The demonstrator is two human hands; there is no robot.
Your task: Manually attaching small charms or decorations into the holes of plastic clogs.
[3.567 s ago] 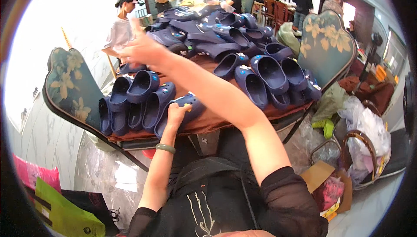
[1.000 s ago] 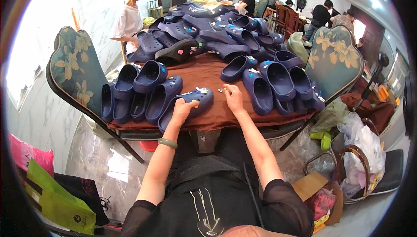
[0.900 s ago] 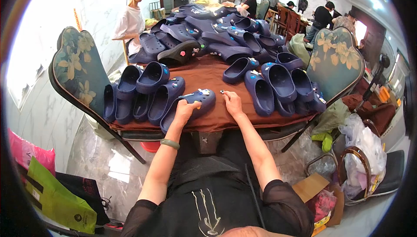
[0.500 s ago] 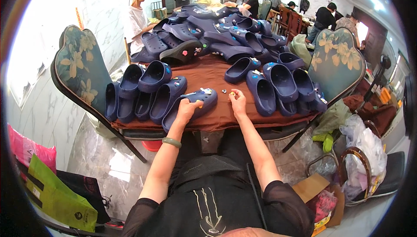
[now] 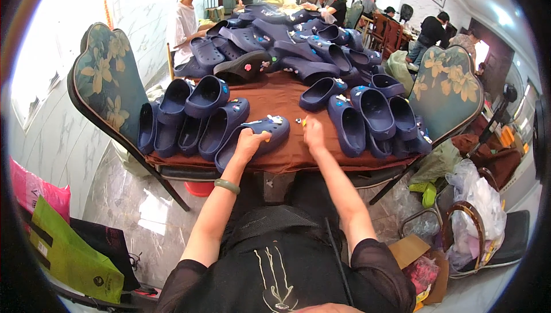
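Observation:
My left hand is closed round the upper of a navy clog near the table's front edge. Pale charms are fixed on its perforated toe, and yellow shows at my thumb tip. To the right, my right hand has its fingers drawn together above the cloth. Yellow shows at its fingertips too, but what they hold, if anything, is too small to tell. Just left of those fingers lies a small dark-and-white charm.
Navy clogs stand in groups left and right on the brown cloth. Beyond them rises a large heap of clogs. Flowered chairs flank the table. A person stands at the far left, with others working behind.
My right hand has turned slightly, and its fingers are now more hidden by the back of the hand. The left hand keeps its hold on the clog. The view has shifted a little.

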